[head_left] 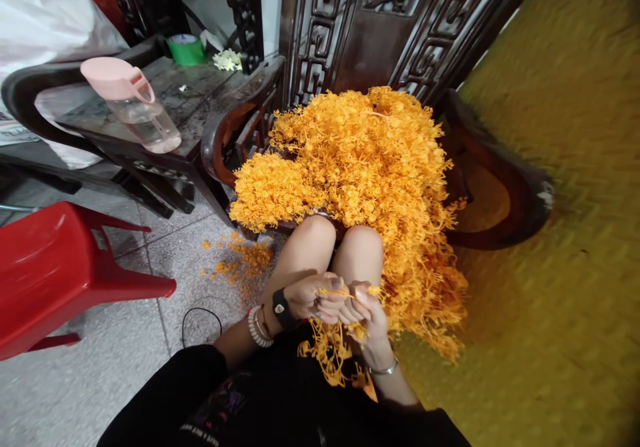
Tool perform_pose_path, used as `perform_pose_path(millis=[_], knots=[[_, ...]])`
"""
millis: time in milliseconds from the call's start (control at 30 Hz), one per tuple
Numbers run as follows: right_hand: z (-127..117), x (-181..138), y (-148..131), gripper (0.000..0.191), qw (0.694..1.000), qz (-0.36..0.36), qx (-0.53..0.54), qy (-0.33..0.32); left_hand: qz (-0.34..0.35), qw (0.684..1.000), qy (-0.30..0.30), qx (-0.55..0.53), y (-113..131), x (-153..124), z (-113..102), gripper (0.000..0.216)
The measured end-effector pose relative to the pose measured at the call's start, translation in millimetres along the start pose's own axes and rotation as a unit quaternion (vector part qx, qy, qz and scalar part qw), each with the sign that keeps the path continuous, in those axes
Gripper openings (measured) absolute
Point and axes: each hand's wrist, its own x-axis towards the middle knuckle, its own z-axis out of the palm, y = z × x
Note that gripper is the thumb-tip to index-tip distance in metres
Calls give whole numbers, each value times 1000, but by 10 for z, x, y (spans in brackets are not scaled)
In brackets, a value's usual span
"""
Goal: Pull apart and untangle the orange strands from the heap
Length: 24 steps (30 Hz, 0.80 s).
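Note:
My left hand [316,295] and my right hand [371,317] are close together over my lap, fingers curled in. Between them a thin strand of an orange flower sprig [336,292] is pinched. More of the same orange sprigs [330,357] dangle below my hands against my dark clothes. Past my knees a big heap of orange flower sprigs [365,160] covers the seat of a carved dark wooden chair [367,47] and spills over its right side. Whether the flowers are real or artificial I cannot tell.
To the left stands a dark wooden side table [193,110] bearing a pink-lidded bottle [145,117], a roll of green tape [187,50] and white flowers [227,60]. A red plastic stool [45,274] is at the left edge. Orange bits [245,260] lie on the floor beside a black cable [201,309].

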Motion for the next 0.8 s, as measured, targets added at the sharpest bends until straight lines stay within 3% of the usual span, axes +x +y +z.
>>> perform_pose_path(millis=[133, 267, 333, 400, 500, 567, 633, 733, 800], knots=[[-24, 3, 15, 62, 999, -33, -4, 10, 9, 1000, 6, 14, 6, -13, 101, 60], [-62, 22, 14, 59, 995, -75, -31, 61, 75, 992, 87, 53, -14, -49, 204, 51], [-69, -3, 5, 50, 989, -100, -47, 100, 123, 974, 141, 124, -1, -99, 219, 45], [-63, -51, -14, 38, 983, -116, -63, 129, 183, 917, 214, 281, 26, -163, 207, 38], [-28, -105, -51, 29, 980, -118, -87, 131, 246, 779, 281, 503, 66, -247, 168, 32], [11, -99, -60, 34, 982, -115, -92, 115, 259, 749, 271, 546, 78, -273, 145, 36], [58, -59, -42, 43, 985, -116, -86, 93, 253, 771, 244, 531, 75, -273, 134, 43], [128, 20, 28, 57, 988, -135, -64, 49, 234, 838, 218, 443, 45, -242, 139, 50], [159, 57, 70, 64, 986, -159, -47, 19, 234, 853, 227, 408, 15, -215, 150, 54]])
